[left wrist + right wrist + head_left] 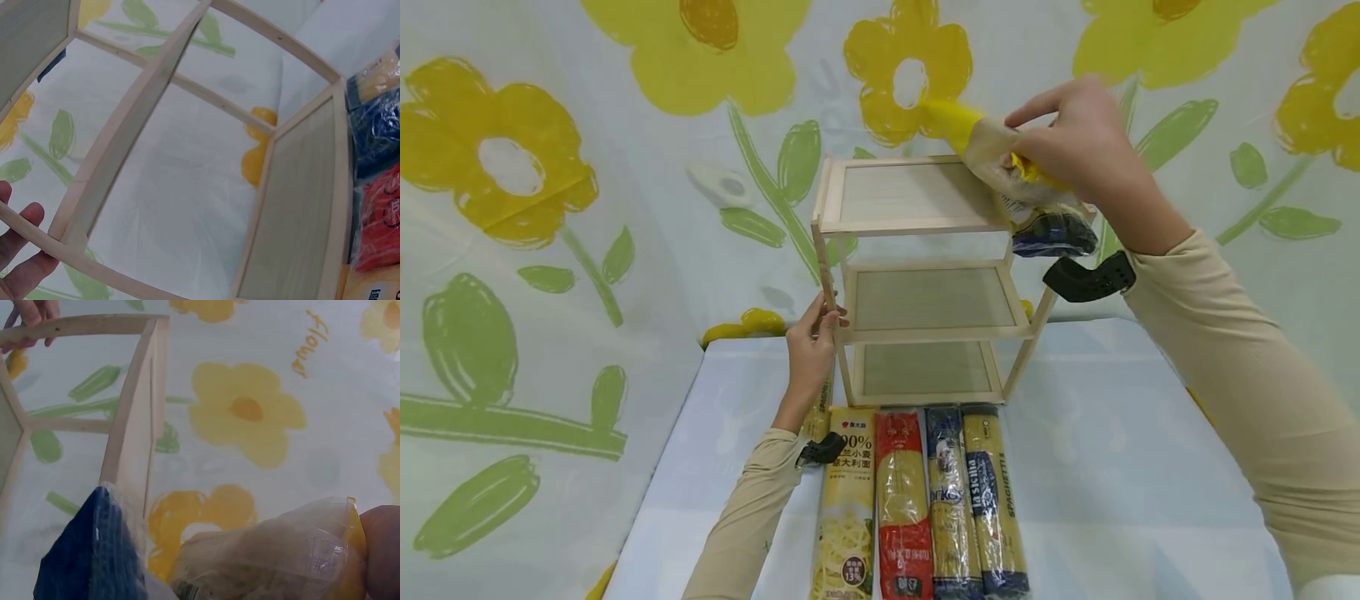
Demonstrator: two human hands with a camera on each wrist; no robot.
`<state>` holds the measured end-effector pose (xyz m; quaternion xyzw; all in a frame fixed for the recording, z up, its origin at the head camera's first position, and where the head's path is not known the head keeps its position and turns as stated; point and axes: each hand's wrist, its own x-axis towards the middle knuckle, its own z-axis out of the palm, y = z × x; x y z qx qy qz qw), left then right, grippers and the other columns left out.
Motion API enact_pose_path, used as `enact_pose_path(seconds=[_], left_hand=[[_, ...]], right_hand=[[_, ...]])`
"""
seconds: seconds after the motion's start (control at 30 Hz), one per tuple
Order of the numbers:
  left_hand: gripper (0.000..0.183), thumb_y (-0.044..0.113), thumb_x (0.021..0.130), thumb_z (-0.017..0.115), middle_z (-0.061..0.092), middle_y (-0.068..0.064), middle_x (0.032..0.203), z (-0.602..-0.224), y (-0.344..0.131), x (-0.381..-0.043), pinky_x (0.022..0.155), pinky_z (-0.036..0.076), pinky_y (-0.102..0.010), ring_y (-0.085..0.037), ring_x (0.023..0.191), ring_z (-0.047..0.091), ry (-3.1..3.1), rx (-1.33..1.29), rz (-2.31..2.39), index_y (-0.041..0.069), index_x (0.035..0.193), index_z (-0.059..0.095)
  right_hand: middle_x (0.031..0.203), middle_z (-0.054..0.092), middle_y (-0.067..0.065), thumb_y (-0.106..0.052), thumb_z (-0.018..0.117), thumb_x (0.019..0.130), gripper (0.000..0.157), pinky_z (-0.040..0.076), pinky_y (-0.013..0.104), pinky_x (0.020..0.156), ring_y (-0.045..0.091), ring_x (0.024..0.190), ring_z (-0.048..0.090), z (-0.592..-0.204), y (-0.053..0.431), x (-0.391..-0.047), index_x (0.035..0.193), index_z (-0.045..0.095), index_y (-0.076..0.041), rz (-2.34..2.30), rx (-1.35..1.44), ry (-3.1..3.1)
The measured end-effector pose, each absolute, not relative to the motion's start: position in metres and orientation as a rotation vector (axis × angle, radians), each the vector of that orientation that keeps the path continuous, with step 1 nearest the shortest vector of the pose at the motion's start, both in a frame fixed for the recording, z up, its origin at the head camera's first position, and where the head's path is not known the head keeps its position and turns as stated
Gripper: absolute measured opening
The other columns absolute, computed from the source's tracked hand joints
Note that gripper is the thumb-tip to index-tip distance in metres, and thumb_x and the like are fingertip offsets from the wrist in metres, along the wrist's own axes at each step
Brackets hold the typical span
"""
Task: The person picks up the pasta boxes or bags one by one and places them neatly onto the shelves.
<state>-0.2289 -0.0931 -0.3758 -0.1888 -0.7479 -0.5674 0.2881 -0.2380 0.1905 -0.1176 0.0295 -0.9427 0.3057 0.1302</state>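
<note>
My left hand (811, 346) grips the left front post of a three-tier wooden shelf (917, 336), close to the middle tier. Up at the shelf's right top corner, my right hand (1082, 146) pinches a clear food bag with yellow ends (992, 150); its pale contents are hard to make out. A dark blue packet (1052, 233) hangs just below that bag, beside the top tier. Whether the two are joined I cannot tell. In the left wrist view, fingers (31, 214) wrap the post. The right wrist view has the bag (269, 556) and the blue packet (90, 550) near the shelf's edge.
Before the shelf lie several spaghetti packs in a row: a yellow one (847, 500), a red one (902, 500), a blue one (953, 500) and a blue-labelled one (995, 500). Another pack (817, 417) is partly behind the left arm. A flowered cloth (647, 208) hangs behind the white table (1120, 467).
</note>
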Motion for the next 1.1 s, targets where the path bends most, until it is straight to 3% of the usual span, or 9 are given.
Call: enact_pose_path(seconds=[0.17, 0.27, 0.37, 0.4, 0.43, 0.53, 0.73, 0.9, 1.1], left_hand=[[0.036, -0.002, 0.096, 0.050, 0.066, -0.026, 0.095, -0.376, -0.096, -0.228, 0.069, 0.052, -0.053, -0.040, 0.081, 0.065, -2.003, -0.490, -1.499, -0.012, 0.130, 0.050], [0.036, -0.002, 0.096, 0.049, 0.066, -0.025, 0.095, -0.375, -0.097, -0.227, 0.071, 0.052, -0.052, -0.039, 0.082, 0.065, -2.010, -0.490, -1.495, -0.013, 0.130, 0.049], [0.036, -0.002, 0.096, 0.049, 0.065, -0.026, 0.095, -0.374, -0.096, -0.226, 0.071, 0.052, -0.052, -0.040, 0.082, 0.065, -2.013, -0.498, -1.494, -0.014, 0.130, 0.049], [0.035, -0.002, 0.096, 0.049, 0.065, -0.026, 0.095, -0.374, -0.096, -0.226, 0.071, 0.052, -0.052, -0.040, 0.082, 0.065, -2.014, -0.499, -1.491, -0.014, 0.129, 0.049], [0.035, -0.002, 0.096, 0.049, 0.065, -0.027, 0.095, -0.374, -0.096, -0.226, 0.070, 0.052, -0.052, -0.041, 0.082, 0.065, -2.013, -0.501, -1.493, -0.014, 0.129, 0.049], [0.035, 0.001, 0.096, 0.050, 0.066, -0.025, 0.096, -0.378, -0.096, -0.229, 0.068, 0.052, -0.051, -0.040, 0.082, 0.066, -2.011, -0.498, -1.497, -0.011, 0.129, 0.051], [0.038, 0.009, 0.097, 0.051, 0.068, -0.019, 0.096, -0.397, -0.103, -0.245, 0.070, 0.053, -0.048, -0.032, 0.081, 0.067, -2.002, -0.480, -1.521, -0.003, 0.133, 0.051], [0.035, -0.002, 0.095, 0.050, 0.065, -0.027, 0.096, -0.376, -0.098, -0.229, 0.070, 0.051, -0.055, -0.042, 0.082, 0.065, -2.000, -0.507, -1.544, -0.011, 0.129, 0.051], [0.035, -0.002, 0.096, 0.048, 0.064, -0.027, 0.097, -0.368, -0.101, -0.220, 0.071, 0.050, -0.054, -0.042, 0.084, 0.064, -2.031, -0.457, -1.523, -0.012, 0.130, 0.050]], right_hand=[[0.140, 0.047, 0.009, -0.021, 0.053, 0.088, 0.039, 0.039, 0.029, 0.058, 0.020, 0.082, 0.047, -0.116, 0.175, -0.246, 0.124, 0.064, -0.012, 0.796, 0.122, -2.795], [0.135, 0.051, 0.012, -0.021, 0.052, 0.089, 0.038, 0.042, 0.030, 0.065, 0.024, 0.102, 0.047, -0.114, 0.163, -0.247, 0.122, 0.065, -0.007, 0.709, 0.180, -2.838], [0.116, 0.063, 0.014, -0.017, 0.051, 0.087, 0.036, 0.044, 0.030, 0.060, 0.026, 0.088, 0.054, -0.115, 0.152, -0.245, 0.113, 0.069, -0.001, 0.551, 0.261, -2.882], [0.102, 0.066, 0.014, -0.017, 0.050, 0.086, 0.033, 0.042, 0.029, 0.055, 0.025, 0.079, 0.054, -0.117, 0.149, -0.244, 0.105, 0.072, 0.000, 0.480, 0.288, -2.892], [0.087, 0.066, 0.011, -0.017, 0.049, 0.085, 0.030, 0.040, 0.029, 0.051, 0.024, 0.071, 0.052, -0.118, 0.146, -0.243, 0.095, 0.074, -0.002, 0.417, 0.303, -2.908], [0.071, 0.055, 0.007, -0.019, 0.050, 0.083, 0.022, 0.037, 0.031, 0.048, 0.023, 0.064, 0.048, -0.124, 0.139, -0.240, 0.082, 0.067, -0.007, 0.218, 0.300, -2.971], [0.066, 0.043, 0.006, -0.021, 0.048, 0.084, 0.021, 0.036, 0.033, 0.053, 0.026, 0.066, 0.046, -0.131, 0.129, -0.236, 0.069, 0.054, -0.007, 0.051, 0.291, -2.986], [0.067, 0.040, 0.007, -0.020, 0.048, 0.082, 0.018, 0.037, 0.033, 0.054, 0.026, 0.066, 0.045, -0.135, 0.124, -0.237, 0.072, 0.048, -0.006, 0.057, 0.273, -2.957], [0.069, 0.042, 0.008, -0.017, 0.042, 0.082, 0.018, 0.039, 0.036, 0.058, 0.028, 0.066, 0.046, -0.138, 0.117, -0.237, 0.070, 0.048, -0.006, 0.073, 0.299, -2.937]])
